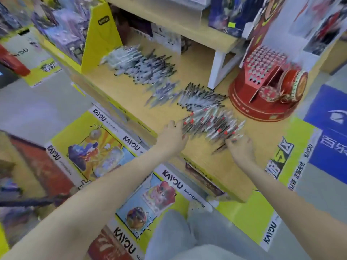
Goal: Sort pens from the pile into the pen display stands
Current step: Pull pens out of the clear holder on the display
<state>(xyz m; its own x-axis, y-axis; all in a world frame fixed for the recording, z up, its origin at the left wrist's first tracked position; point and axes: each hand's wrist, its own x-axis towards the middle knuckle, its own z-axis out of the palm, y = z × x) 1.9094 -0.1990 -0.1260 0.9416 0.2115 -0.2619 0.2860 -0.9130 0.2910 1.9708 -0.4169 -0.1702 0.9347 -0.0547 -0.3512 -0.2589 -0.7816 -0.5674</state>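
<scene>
A pile of pens with red parts lies on the wooden shelf, near its front edge. My left hand touches the pile's left side with fingers spread. At the pile's front right, my right hand has its fingers curled over a few dark pens; motion blur hides the grip. More pens lie in a black-tipped heap just behind and in a larger grey heap farther back left. A red pen display stand with many holes stands at the right.
A yellow cardboard display rises at the back left of the shelf. A white bracket holds an upper shelf with boxed goods. Yellow KAYOU card boxes sit below the shelf front. A blue sign is at the right.
</scene>
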